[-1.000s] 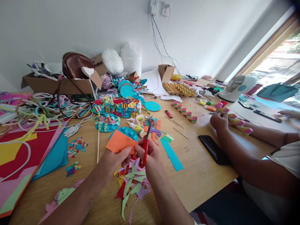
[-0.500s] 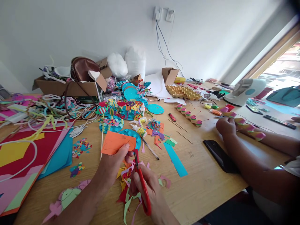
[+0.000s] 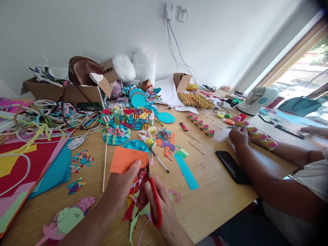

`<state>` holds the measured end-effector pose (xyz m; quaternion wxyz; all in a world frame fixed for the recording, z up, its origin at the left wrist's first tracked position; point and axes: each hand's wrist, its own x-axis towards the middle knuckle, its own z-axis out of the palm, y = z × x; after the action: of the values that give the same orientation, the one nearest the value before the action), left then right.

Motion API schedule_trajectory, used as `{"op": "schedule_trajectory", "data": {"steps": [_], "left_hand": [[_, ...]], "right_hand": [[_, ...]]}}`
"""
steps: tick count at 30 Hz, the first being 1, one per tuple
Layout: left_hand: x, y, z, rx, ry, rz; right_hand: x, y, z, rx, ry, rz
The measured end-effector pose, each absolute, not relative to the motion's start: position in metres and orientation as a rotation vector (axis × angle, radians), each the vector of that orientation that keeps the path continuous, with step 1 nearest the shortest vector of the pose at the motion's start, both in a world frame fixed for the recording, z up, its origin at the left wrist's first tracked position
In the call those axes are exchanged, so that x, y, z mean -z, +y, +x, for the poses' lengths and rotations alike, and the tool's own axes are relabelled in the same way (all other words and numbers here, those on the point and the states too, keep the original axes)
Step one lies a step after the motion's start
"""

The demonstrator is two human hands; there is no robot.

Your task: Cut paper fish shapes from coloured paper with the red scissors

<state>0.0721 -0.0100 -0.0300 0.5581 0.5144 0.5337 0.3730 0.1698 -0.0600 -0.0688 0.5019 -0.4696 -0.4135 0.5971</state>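
Observation:
An orange paper (image 3: 125, 159) with pencilled outlines is pinched in my left hand (image 3: 129, 174), thumb on top. My right hand (image 3: 160, 200) is closed around red-handled scissors (image 3: 155, 205). Their blades point away from me and meet the paper's right edge, beside my left thumb; I cannot tell how far apart they are. Beneath my hands lies a heap of coloured paper scraps (image 3: 133, 212). Cut-out paper fish (image 3: 69, 217) in green and pink rest near my left forearm. Beyond the orange paper are glue bottles (image 3: 148, 140) and a pen (image 3: 161, 161).
Coloured paper sheets (image 3: 48, 167) cover the left side. Blue plates with paper fish (image 3: 116, 138) stand farther back. A blue strip (image 3: 186, 172) and a black phone (image 3: 232, 167) lie to the right. Another person's hand (image 3: 238, 136) holds a painted egg-carton strip (image 3: 261, 136).
The view has shifted slightly to the right. The orange paper is turned a little, and the scissors now meet its right edge more upright. My grips are the same.

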Motion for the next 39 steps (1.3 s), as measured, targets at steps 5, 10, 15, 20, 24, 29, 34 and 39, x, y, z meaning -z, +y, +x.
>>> {"op": "schedule_trajectory", "data": {"steps": [5,10,15,20,24,29,34,39], "left_hand": [[0.029,-0.013,0.077,-0.996,1.326,1.177],[0.032,-0.013,0.078,-0.956,1.302,1.228],[0.03,-0.013,0.078,-1.064,1.357,1.218],[0.034,-0.014,0.079,-1.055,1.359,1.18],[0.036,-0.014,0.079,-0.974,1.311,1.211],[0.039,-0.015,0.078,-0.925,1.277,1.205],[0.037,-0.015,0.077,-0.943,1.286,1.205],[0.028,-0.014,0.076,-1.014,1.306,1.201]], "right_hand": [[0.073,-0.061,0.171,-1.433,-0.987,-1.118],[0.08,-0.061,0.17,-1.403,-0.944,-1.107],[0.079,-0.06,0.17,-1.386,-0.935,-1.1],[0.074,-0.061,0.171,-1.4,-0.945,-1.126],[0.078,-0.062,0.171,-1.389,-0.971,-1.104],[0.084,-0.063,0.172,-1.405,-0.947,-1.099],[0.084,-0.064,0.172,-1.44,-0.934,-1.094],[0.081,-0.064,0.175,-1.497,-0.92,-1.063]]}}
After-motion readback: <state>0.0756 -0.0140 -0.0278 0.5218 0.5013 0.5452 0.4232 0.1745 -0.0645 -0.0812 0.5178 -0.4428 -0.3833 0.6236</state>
